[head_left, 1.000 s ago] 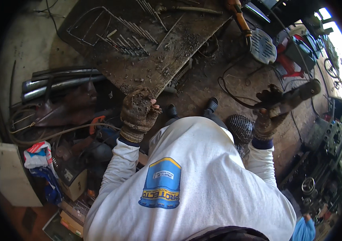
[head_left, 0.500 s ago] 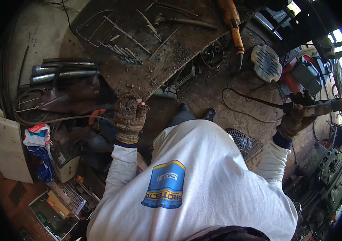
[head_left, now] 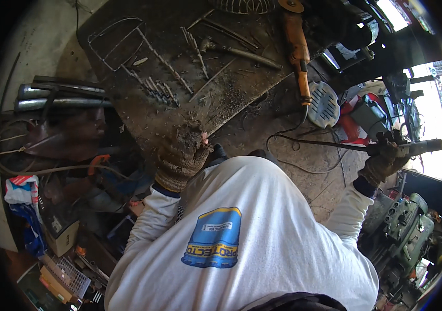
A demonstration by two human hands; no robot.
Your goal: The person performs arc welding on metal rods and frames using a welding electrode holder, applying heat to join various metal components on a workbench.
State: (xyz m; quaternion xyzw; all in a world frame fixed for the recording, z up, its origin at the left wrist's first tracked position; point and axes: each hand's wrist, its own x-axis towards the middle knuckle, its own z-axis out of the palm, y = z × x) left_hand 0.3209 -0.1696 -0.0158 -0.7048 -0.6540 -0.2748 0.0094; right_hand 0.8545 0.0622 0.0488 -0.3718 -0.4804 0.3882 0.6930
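My left hand (head_left: 180,161) wears a worn, blackened knitted glove with bare fingertips poking through. It is at the near corner of the dark metal table (head_left: 127,98), fingers curled together; whatever they hold, if anything, is hidden. Out to the right, my gloved right hand (head_left: 385,161) is closed around a thick, dark, tube-shaped tool (head_left: 424,148) pointing right. A black cable (head_left: 330,143) runs from the tool's left end. On the table lie several thin metal rods (head_left: 164,59), a bent wire frame (head_left: 104,44), a hammer (head_left: 241,52) and grit.
An orange angle grinder (head_left: 297,49) lies along the table's right edge. On the floor beyond stand a slotted stool seat (head_left: 318,106) and a red and grey box (head_left: 366,116). A green machine (head_left: 405,228) is at right; metal tubes (head_left: 60,98) and a cardboard box (head_left: 62,236) are at left.
My view has shifted, so the table and floor things sit differently. My left hand has moved slightly right along the table's near edge. My right hand still grips the tool, now tilted differently.
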